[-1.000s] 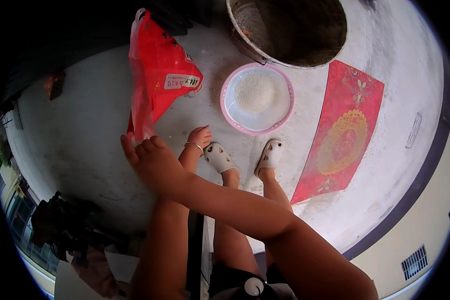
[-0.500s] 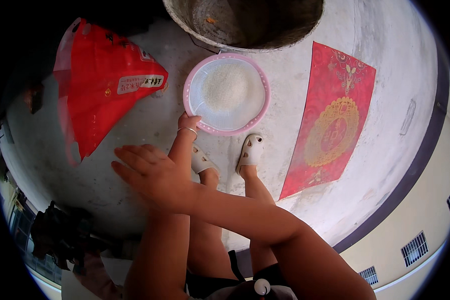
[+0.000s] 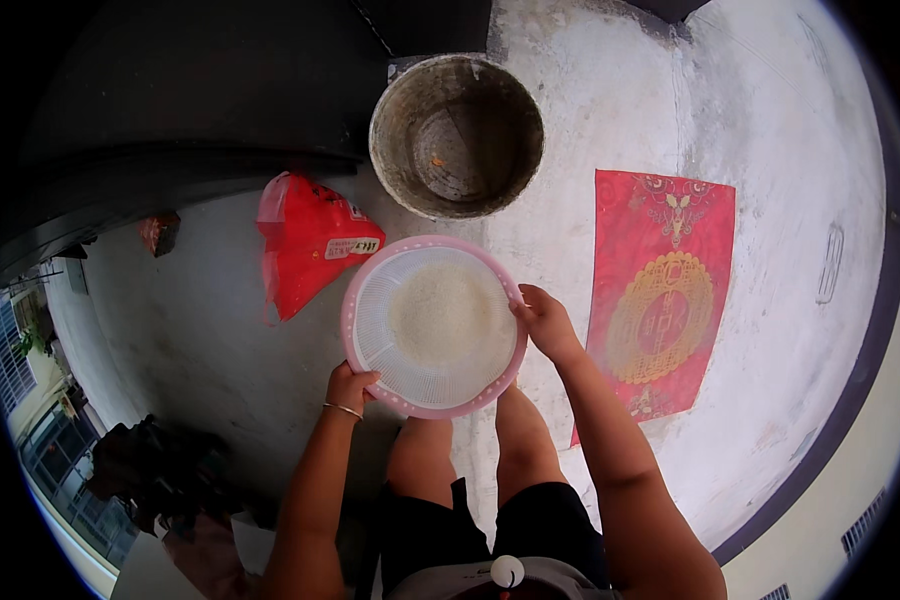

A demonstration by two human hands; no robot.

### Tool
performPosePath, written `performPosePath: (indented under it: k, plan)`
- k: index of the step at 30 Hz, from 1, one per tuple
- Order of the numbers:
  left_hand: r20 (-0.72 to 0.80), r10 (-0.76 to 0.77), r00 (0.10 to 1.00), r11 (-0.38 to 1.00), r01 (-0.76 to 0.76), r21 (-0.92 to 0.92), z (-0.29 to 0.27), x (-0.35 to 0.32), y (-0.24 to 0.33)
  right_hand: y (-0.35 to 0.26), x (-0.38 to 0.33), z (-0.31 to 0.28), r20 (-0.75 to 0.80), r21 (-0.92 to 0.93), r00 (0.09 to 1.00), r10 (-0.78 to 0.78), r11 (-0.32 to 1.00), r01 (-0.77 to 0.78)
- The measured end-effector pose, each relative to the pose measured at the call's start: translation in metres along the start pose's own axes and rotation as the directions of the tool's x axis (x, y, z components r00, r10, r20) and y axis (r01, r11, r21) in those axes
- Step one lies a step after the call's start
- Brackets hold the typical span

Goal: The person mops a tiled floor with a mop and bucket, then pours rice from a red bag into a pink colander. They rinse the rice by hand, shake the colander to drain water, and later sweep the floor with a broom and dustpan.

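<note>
Grey floor (image 3: 560, 130) spreads out before me, a red mat (image 3: 660, 300) lying toward its right edge. A grimy bucket (image 3: 515, 120) stands near the floor's far edge, and to its left sits a red bag (image 3: 310, 245), nearer the person's side. Up off the floor, over the person's legs (image 3: 420, 460), I see a pink-rimmed sieve (image 3: 435, 411) holding pale rice (image 3: 450, 315). The right hand (image 3: 548, 322) pinches its right rim; the left hand (image 3: 350, 384) clasps the near-left rim, thumb on top, fingers beneath hidden from me. A bracelet (image 3: 344, 410) circles that wrist.
</note>
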State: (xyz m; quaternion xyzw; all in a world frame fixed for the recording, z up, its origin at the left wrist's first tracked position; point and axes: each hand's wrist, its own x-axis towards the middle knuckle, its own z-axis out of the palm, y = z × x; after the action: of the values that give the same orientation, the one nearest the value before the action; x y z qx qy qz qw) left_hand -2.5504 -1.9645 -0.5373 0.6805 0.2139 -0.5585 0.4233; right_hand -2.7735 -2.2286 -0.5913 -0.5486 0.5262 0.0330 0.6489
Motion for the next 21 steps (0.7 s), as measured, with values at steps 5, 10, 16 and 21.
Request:
performPosePath:
  k: [5, 10, 16, 21]
  plan:
    - [0.118, 0.176, 0.977, 0.982, -0.182, 0.044, 0.061, -0.029, 0.093, -0.101, 0.01, -0.038, -0.198, -0.066, 0.976, -0.091, 0.995, 0.079]
    - [0.109, 0.549, 0.829, 0.791, -0.557, 0.254, 0.085, 0.078, 0.157, -0.138, 0.076, -0.046, -0.404, 0.014, 0.908, -0.115, 0.991, 0.132]
    - [0.064, 0.698, 0.713, 0.459, -0.515, 0.723, 0.146, 0.13, 0.211, -0.132, 0.145, -0.076, -0.453, 0.216, 0.89, 0.058, 0.975, 0.046]
    - [-0.127, 0.45, 0.884, 0.84, -0.371, 0.396, 0.123, 0.151, 0.247, -0.138, 0.158, -0.043, -0.284, 0.126, 0.958, -0.029, 0.99, 0.067]
